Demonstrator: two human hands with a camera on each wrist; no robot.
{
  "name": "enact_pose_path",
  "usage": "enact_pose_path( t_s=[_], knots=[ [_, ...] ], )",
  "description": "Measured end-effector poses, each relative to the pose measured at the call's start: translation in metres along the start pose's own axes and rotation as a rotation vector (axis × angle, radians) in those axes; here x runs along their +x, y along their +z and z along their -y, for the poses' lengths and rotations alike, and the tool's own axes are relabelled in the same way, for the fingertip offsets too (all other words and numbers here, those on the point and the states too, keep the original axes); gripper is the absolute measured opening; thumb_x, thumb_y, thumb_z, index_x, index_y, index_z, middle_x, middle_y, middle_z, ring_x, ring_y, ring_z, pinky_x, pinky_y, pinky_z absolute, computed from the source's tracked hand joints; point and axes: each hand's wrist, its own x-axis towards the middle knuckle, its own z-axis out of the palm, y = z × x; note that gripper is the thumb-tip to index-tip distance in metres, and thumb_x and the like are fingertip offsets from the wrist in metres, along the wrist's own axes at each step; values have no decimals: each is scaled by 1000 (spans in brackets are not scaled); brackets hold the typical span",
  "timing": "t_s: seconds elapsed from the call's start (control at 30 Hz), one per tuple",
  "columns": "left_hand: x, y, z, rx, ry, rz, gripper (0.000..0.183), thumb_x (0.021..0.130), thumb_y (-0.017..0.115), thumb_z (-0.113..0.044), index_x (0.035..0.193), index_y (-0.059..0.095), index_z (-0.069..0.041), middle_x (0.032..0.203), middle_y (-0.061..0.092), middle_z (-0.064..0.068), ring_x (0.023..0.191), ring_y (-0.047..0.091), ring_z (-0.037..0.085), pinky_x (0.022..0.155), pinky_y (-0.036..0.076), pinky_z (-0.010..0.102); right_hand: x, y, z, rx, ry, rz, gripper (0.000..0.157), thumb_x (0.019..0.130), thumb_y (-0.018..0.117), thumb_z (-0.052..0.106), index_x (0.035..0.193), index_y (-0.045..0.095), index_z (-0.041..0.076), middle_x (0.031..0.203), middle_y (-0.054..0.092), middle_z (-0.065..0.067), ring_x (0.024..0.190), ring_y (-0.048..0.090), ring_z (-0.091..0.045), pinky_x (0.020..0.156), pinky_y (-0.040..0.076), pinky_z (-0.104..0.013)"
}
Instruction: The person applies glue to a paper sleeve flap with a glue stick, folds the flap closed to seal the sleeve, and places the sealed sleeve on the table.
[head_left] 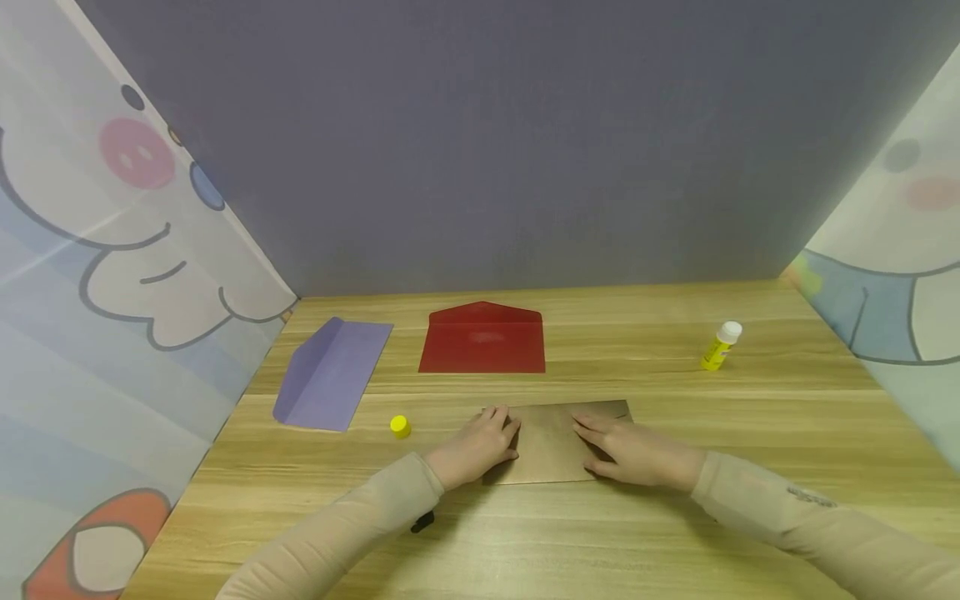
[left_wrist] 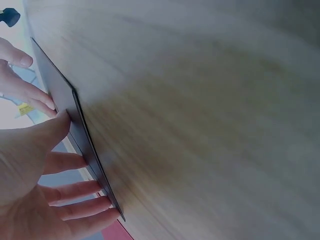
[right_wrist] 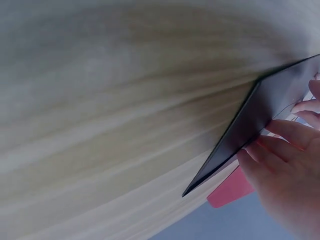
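Observation:
A flat bronze-brown envelope (head_left: 551,446) lies on the wooden table in front of me. My left hand (head_left: 477,446) rests its fingertips and thumb on the envelope's left end. Toward the right end, the fingertips of my right hand (head_left: 626,450) press on the same envelope. From the left wrist, the left hand (left_wrist: 45,185) shows nearly straight, spread fingers touching the dark envelope (left_wrist: 82,130). In the right wrist view the right hand (right_wrist: 285,160) has its fingertips on the envelope's surface (right_wrist: 245,117). Neither hand pinches or lifts anything.
Behind the envelope lies a red envelope (head_left: 483,346) with its flap open. A purple envelope (head_left: 333,379), flap also open, is at the left. A yellow cap (head_left: 401,427) stands near the left hand. A yellow glue stick (head_left: 722,346) with a white end stands back right. A grey panel (head_left: 525,150) rises behind.

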Motion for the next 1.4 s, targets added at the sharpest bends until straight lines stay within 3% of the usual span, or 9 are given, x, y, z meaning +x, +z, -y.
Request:
enact_pose_path(
  t_s=[0.27,0.5,0.73,0.97,1.13,1.23,1.4],
  knots=[
    [-2,0,-2,15,-5,-13,45,88,51,-35,118,55,-2,106,52,12,97,52,23,80,48,26,2,-3,-3,-27,-62,-79,41,86,55,20,114,54,-10,124,46,-23,110,48,-34,87,44,-40],
    [-5,-3,-2,14,3,-32,39,85,58,-33,111,60,-4,102,57,9,94,54,21,81,48,28,1,-6,-1,-71,-87,-137,35,84,58,17,109,58,-7,117,52,-23,103,53,-33,83,47,-40],
    [-14,-20,-6,8,74,9,31,83,60,-32,102,63,-8,92,59,2,85,56,13,77,48,25,-10,-10,3,-137,-119,-163,34,82,61,18,107,60,-6,110,56,-21,96,57,-31,79,49,-38],
    [-25,-27,-16,6,139,-34,24,81,62,-28,98,65,-11,91,61,1,77,58,9,67,48,18,-25,-7,1,-173,-226,-311,37,66,73,10,97,63,-7,101,57,-20,86,59,-28,70,52,-31],
    [-31,-26,-23,116,160,-48,21,77,64,-9,98,64,-9,92,62,4,80,59,12,70,48,17,-34,-2,-1,-162,-214,-325,38,64,73,7,98,62,-5,101,57,-20,84,60,-29,68,52,-31],
    [-32,-23,-25,203,154,-10,26,77,63,-6,103,63,-7,100,62,8,90,59,15,79,48,20,-36,2,-2,-178,-228,-337,37,63,73,5,97,63,-5,100,57,-19,83,60,-28,67,52,-29],
    [-32,-22,-26,245,137,53,30,79,61,-5,109,61,-6,109,59,11,100,57,17,84,45,21,-36,6,-2,-221,-256,-349,38,60,74,4,95,63,-6,99,55,-20,84,59,-28,67,52,-27]
  ],
)
